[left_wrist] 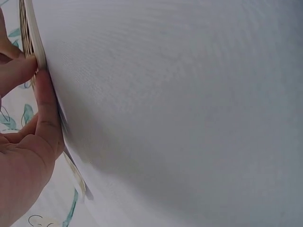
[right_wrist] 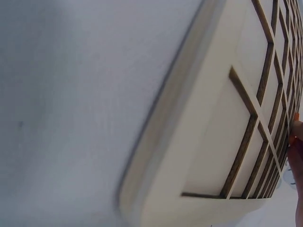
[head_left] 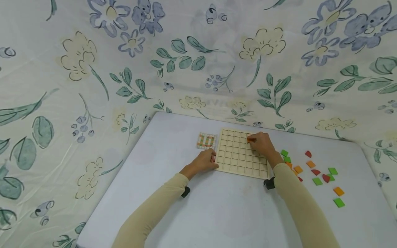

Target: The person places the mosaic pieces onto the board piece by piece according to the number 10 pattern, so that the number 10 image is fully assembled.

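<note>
A wooden grid board lies on the white table, its square cells separated by thin ridges. My left hand grips the board's near left corner; in the left wrist view the thumb and a finger meet at its edge. Over the far part of the grid, my right hand pinches an orange tile. Only a sliver of that orange tile shows in the right wrist view, at the right edge beside the fingertips. The tile's full shape is hidden by the hand.
Left of the board lies a small pattern card with orange and green shapes. To the right are scattered green squares, orange squares and red quarter-round pieces. A floral cloth hangs behind the table.
</note>
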The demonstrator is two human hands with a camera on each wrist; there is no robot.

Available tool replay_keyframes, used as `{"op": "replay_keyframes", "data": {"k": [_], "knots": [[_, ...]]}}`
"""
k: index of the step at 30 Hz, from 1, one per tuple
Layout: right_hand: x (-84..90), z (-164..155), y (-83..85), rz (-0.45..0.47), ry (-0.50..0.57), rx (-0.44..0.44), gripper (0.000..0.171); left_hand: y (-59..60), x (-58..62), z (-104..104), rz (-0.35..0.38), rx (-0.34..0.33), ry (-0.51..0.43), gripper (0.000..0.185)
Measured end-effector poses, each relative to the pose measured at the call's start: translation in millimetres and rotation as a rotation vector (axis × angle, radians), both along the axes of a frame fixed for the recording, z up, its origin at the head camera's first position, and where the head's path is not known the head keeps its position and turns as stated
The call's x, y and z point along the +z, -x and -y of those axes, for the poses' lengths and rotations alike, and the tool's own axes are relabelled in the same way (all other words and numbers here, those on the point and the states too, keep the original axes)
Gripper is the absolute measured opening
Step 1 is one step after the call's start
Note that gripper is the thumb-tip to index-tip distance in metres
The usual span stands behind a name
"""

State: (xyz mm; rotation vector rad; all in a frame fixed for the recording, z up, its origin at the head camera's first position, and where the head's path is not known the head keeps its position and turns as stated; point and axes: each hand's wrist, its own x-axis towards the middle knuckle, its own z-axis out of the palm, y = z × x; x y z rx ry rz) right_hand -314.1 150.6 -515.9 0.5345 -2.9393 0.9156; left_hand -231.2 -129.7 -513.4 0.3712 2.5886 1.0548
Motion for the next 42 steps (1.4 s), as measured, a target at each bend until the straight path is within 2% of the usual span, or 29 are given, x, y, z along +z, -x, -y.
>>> {"op": "replay_keyframes", "data": {"k": [11, 18, 24, 28, 30, 34, 37, 42], "knots": [[-2.7, 1, -8.7, -0.060, 0.006, -0.026, 0.024, -1.0, 1.9, -3, 0.011, 0.010, -0.018, 0.045], [-3.5, -1, -12.5, -0.090, 0.099, -0.081, 0.017, 1.3, 1.4, -5, -0.011, -0.002, -0.020, 0.045], [-6.4, -13, -12.3, -0.065, 0.202, -0.066, 0.024, 2.4, 2.9, -6, -0.003, -0.001, -0.002, 0.046], [-3.9, -32, -14.0, -0.178, 0.246, -0.070, 0.028, 2.0, 3.8, -7, -0.001, 0.001, 0.003, 0.046], [-0.2, -46, -16.1, -0.248, 0.234, -0.104, 0.028, 2.0, 3.9, -7, -0.002, -0.004, 0.009, 0.046], [7.3, -79, -22.3, -0.312, 0.182, -0.191, 0.027, 1.8, 3.4, -6, -0.004, -0.008, 0.032, 0.046], [12.1, -106, -28.9, -0.302, 0.134, -0.249, 0.027, 1.6, 2.8, -4, -0.006, -0.001, 0.040, 0.046], [18.7, -145, -44.1, -0.152, 0.054, -0.342, 0.029, 1.4, 2.8, -1, -0.006, 0.000, 0.029, 0.047]]}}
